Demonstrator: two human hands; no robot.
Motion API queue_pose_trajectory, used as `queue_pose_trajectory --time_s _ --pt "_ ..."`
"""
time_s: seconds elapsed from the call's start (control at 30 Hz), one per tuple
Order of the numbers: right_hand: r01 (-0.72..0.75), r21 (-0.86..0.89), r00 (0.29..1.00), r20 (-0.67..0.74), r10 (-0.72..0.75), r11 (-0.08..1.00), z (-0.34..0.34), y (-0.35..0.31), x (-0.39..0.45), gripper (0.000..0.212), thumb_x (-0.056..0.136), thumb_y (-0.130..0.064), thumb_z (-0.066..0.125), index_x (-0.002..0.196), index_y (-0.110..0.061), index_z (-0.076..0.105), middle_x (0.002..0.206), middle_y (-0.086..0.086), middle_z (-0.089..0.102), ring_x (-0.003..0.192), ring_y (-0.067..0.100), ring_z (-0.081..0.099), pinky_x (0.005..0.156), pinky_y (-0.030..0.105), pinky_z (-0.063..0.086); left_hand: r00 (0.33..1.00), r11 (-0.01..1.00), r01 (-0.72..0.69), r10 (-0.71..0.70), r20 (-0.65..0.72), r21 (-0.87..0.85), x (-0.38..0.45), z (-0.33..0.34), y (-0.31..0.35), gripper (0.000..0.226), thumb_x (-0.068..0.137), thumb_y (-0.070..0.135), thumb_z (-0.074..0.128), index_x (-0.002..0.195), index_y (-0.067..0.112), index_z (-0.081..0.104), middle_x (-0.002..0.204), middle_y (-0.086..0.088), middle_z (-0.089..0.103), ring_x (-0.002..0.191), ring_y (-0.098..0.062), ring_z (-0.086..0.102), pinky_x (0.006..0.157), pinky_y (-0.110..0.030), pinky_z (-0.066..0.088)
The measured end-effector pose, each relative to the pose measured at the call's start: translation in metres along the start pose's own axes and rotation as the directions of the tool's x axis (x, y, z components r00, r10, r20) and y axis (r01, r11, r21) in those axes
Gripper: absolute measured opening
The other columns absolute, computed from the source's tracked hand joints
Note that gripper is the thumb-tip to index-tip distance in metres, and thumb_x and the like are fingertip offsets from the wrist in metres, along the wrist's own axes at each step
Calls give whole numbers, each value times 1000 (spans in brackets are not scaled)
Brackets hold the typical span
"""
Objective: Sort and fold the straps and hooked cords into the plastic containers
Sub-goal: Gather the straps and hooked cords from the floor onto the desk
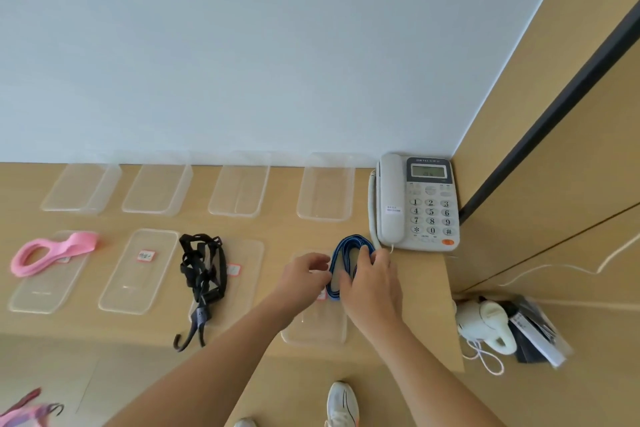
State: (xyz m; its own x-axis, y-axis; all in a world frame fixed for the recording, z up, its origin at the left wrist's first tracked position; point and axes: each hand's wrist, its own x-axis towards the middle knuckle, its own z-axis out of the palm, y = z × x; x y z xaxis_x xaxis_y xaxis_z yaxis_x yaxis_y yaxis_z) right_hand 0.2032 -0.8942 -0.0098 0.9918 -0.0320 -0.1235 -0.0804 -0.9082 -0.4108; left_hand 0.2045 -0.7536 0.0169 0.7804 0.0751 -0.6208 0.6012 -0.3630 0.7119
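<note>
Wooden desk (270,229); four bare containers (239,184) (back row); both hands (372,284) gripping coiled blue strap (349,243) over lid (315,326).

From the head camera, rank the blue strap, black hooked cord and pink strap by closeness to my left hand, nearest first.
1. Blue strap: touching the left hand, just to its right.
2. Black hooked cord: left of it, mid-desk.
3. Pink strap: far left.
</note>
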Motion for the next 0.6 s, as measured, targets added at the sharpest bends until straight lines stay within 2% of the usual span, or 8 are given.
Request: queue_pose_trajectory --time_s 0.1,0.17,0.23,0.3,0.43,0.5,0.6 --pt "6 -20 996 -87 -8 1000 -8 0 -6 48 91 -34 65 133 -10 59 117 7 60 107 29 55 83 38 50 999 999 -35 35 -8 16 -5 -5 0 34 95 18 61 129 22 66 125 8 65 112 -13 64 91 -31 54" --pt "92 -62 979 -176 -102 994 -7 -2 -13 41 83 -26 76 119 -9 68 109 6 66 101 30 60 77 41 53 999 999 -49 49 -13 23 -9 -11 -2 31 97 19 62 127 21 67 124 8 66 112 -11 63 93 -31 52" --pt "213 -83 947 -226 -226 974 -3 -11 -21 32 79 -19 78 109 -10 71 102 3 68 94 28 61 76 41 55 998 998 -56 57 -34 30 -16 -21 -7 30 97 21 62 127 21 66 124 9 65 113 -11 62 92 -29 49" --pt "302 -71 925 -220 -311 951 4 -28 -29 27 79 -16 78 105 -11 72 100 2 69 92 27 62 79 39 55 996 997 -72 73 -60 18 -25 -34 -15 28 96 22 62 124 23 67 123 9 66 111 -11 63 96 -32 52" --pt "371 -55 919 -117 -375 927 19 -77 -55 32 74 -22 83 103 -12 73 95 2 70 86 27 63 77 36 54 983 992 -116 121 -139 46 -54 -73 -45 29 98 23 63 127 24 67 122 9 66 110 -10 64 101 -34 52" --pt "403 -66 910 -72 -408 913 29 -105 -69 35 75 -23 82 106 -12 73 98 2 71 89 27 64 77 37 55 969 989 -131 143 -203 71 -70 -99 -67 30 98 24 63 127 25 67 122 9 67 109 -8 64 99 -32 52" --pt "456 -55 889 -28 -458 888 48 -154 -94 34 83 -22 72 115 -11 70 102 3 70 94 28 60 81 36 52 941 988 -143 157 -301 66 -100 -149 -110 30 98 21 63 127 22 68 123 6 69 105 -9 63 93 -27 50"
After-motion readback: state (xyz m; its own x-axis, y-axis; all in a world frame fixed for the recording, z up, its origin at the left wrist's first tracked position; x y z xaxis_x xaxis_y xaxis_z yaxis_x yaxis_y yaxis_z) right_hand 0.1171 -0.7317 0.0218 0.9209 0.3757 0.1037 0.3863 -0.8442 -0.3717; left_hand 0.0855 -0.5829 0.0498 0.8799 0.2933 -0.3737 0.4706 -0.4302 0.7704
